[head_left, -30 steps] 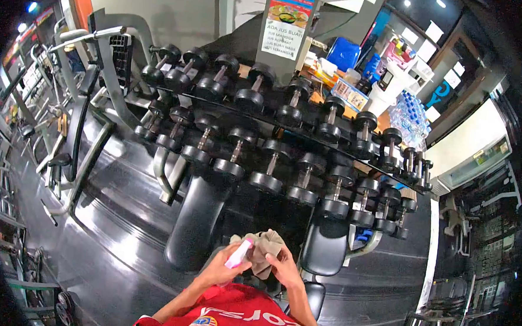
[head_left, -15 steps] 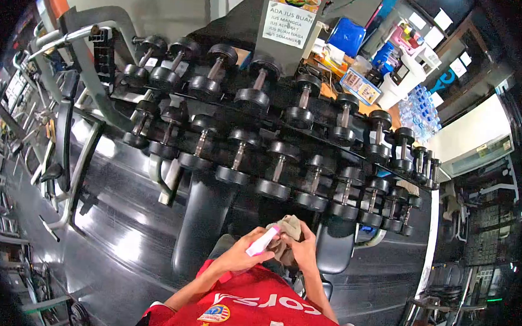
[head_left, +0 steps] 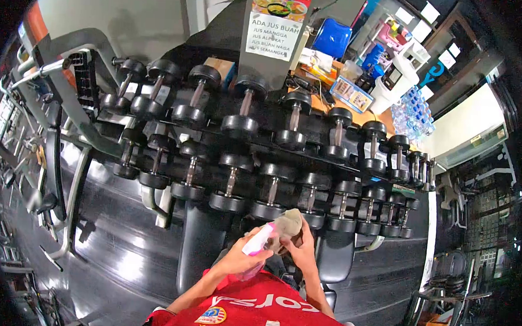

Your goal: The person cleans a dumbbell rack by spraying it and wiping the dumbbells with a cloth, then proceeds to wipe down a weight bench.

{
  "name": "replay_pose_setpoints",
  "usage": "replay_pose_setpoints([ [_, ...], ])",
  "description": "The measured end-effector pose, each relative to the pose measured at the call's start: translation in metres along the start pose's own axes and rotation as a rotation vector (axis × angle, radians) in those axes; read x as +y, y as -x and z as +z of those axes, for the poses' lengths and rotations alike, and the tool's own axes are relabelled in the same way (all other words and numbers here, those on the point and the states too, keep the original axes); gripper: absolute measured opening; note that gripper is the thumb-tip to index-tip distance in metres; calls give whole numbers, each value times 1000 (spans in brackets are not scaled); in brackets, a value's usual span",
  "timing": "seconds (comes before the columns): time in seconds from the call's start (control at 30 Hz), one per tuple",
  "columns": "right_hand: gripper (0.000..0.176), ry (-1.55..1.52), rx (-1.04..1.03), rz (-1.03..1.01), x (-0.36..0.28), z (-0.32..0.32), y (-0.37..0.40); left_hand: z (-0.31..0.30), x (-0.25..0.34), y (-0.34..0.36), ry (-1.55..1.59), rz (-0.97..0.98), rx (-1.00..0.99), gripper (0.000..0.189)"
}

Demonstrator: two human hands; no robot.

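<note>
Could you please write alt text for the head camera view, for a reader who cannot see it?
A person in a red shirt holds a pink-and-white spray bottle in the left hand and a beige cloth in the right hand. Ahead stands a two-tier rack of black dumbbells.

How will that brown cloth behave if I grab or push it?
Likely floppy: the cloth bunches in soft folds above the right hand. Probably light, as that hand alone holds it up. It should not roll.

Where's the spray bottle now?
Spray bottle: lower centre of the head view, in the left hand, by the cloth the right hand holds, below the dumbbells.
</note>
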State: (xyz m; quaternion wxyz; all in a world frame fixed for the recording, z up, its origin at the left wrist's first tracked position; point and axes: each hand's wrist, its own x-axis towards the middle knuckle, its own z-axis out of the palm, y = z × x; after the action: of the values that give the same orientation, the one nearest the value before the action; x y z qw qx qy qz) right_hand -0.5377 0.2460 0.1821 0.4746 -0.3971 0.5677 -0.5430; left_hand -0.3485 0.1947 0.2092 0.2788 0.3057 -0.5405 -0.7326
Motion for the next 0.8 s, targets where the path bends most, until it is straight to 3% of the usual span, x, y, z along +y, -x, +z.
replay_pose_setpoints([
  [0.07,79,-189,39,14,7,3,-15,-7,6,-12,25,-76,-22,46],
  [0.1,70,-159,98,25,7,4,-23,-10,11,-20,53,-149,-43,45],
  [0.23,51,-503,241,126,15,4,-60,-19,29,-51,4,-20,-26,42],
  [0.27,51,-505,237,124,12,2,-67,-23,35,-58,-39,47,-9,41],
  [0.33,57,-897,285,290,3,-7,-82,-30,45,-77,-87,114,10,40],
  [0.37,62,-942,183,238,-8,-7,-99,-33,49,-86,-63,125,41,39],
  [0.47,56,-1317,183,127,-12,-22,-134,-42,56,-114,-35,118,69,40],
  [0.7,53,-1350,253,208,-23,-58,-206,-61,60,-188,40,156,132,39],
  [0.8,64,-1345,94,191,-34,-66,-224,-69,46,-221,-61,177,220,36],
])
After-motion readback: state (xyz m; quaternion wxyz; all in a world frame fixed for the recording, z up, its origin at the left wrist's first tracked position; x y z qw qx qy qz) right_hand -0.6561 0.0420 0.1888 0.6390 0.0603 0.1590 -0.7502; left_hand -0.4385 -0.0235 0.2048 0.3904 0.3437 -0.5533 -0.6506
